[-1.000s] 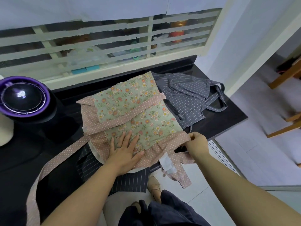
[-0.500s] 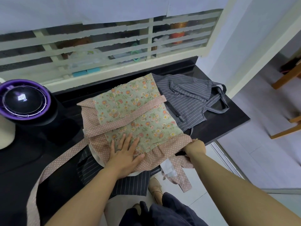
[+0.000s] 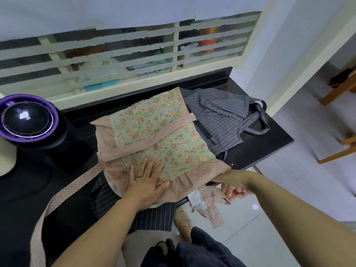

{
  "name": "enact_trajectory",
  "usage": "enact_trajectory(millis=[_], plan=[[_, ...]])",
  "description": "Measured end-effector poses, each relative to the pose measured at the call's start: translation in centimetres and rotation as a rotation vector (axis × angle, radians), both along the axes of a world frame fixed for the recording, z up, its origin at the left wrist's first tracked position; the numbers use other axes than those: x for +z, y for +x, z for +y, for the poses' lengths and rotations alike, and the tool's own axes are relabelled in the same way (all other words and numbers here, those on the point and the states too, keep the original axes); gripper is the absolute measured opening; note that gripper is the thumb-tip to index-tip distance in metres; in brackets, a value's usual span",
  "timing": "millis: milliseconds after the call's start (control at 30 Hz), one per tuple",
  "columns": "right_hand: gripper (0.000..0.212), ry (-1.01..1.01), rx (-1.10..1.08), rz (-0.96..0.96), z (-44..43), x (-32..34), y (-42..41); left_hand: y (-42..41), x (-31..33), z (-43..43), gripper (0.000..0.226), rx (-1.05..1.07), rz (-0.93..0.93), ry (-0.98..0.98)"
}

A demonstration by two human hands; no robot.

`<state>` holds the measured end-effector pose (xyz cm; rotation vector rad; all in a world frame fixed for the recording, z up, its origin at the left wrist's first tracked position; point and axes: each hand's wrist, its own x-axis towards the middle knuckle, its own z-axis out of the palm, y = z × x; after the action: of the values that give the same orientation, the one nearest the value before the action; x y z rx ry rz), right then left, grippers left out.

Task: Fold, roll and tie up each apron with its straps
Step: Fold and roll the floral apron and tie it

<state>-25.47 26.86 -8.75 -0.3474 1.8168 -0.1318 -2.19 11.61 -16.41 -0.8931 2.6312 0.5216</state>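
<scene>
A folded green floral apron [image 3: 154,137] with pink dotted trim lies in the middle of the black counter [image 3: 269,143]. One pink strap [image 3: 63,193] trails off to the left along the counter. My left hand [image 3: 145,182] presses flat on the apron's near edge, fingers spread. My right hand [image 3: 234,185] reaches under the apron's near right corner at the counter's front edge, its fingers curled round the hanging pink strap [image 3: 212,207]. A grey striped apron [image 3: 223,118] lies crumpled behind and to the right.
A darker striped cloth [image 3: 154,216] hangs from under the floral apron over the counter's front edge. A black appliance with a purple ring [image 3: 27,120] stands at the left. A slatted window frame runs behind. Tiled floor and wooden furniture legs [image 3: 339,93] lie to the right.
My right hand has dropped from the apron's near right corner to below the counter's edge and now holds the hanging strap. My left hand stays pressed on the apron.
</scene>
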Motion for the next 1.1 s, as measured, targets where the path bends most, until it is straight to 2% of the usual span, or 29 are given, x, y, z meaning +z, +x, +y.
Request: enact_trajectory(millis=[67, 100, 167, 233, 300, 433, 500, 567, 633, 700, 767, 833, 967, 1100], plan=[[0.028, -0.172, -0.004, -0.084, -0.3, -0.2, 0.8, 0.0, 0.1, 0.1, 0.098, 0.009, 0.001, 0.005], [0.024, -0.297, 0.003, -0.056, -0.5, -0.5, 1.1, 0.0, 0.0, 0.1, 0.099, 0.009, 0.004, 0.004], [0.017, -0.531, 0.067, 0.147, -0.9, -1.4, 1.8, 0.0, 0.0, 0.0, 0.098, 0.005, 0.001, -0.004], [0.020, -0.616, 0.197, 0.269, -1.0, -2.2, 2.9, 0.0, 0.0, 0.0, 0.096, 0.008, -0.006, -0.008], [0.034, -0.582, 0.273, 0.259, -0.9, -3.0, 3.9, -0.1, 0.1, 0.0, 0.095, 0.011, -0.008, -0.007], [0.046, -0.508, 0.266, 0.159, -1.1, -2.8, 4.4, 0.0, 0.0, 0.0, 0.091, 0.018, -0.008, 0.005], [0.062, -0.381, 0.311, 0.138, -0.8, -3.4, 4.1, 0.0, 0.0, 0.0, 0.092, 0.023, -0.001, 0.014], [0.068, -0.314, 0.354, 0.151, -0.3, -3.6, 4.1, 0.0, 0.1, 0.1, 0.087, 0.030, -0.013, 0.017], [0.064, -0.344, 0.270, 0.090, -0.1, -3.6, 4.3, -0.1, 0.4, 0.1, 0.074, 0.034, -0.033, 0.031], [0.048, -0.394, 0.216, 0.033, -0.5, -2.8, 4.5, -0.1, 0.5, 0.1, 0.070, 0.036, -0.031, 0.045], [0.031, -0.395, 0.315, 0.125, -1.1, -2.1, 3.9, -0.1, 0.5, 0.0, 0.069, 0.038, -0.028, 0.065], [0.032, -0.371, 0.404, 0.183, -1.8, -0.8, 3.1, -0.1, 0.6, -0.1, 0.069, 0.045, -0.032, 0.093], [0.014, -0.446, 0.395, 0.128, -2.8, 1.6, 2.8, -0.2, 1.0, -0.3, 0.080, 0.058, -0.014, 0.154], [0.014, -0.391, 0.352, 0.096, -1.9, 1.3, 3.3, -0.1, 1.0, -0.3, 0.092, 0.067, 0.011, 0.171]])
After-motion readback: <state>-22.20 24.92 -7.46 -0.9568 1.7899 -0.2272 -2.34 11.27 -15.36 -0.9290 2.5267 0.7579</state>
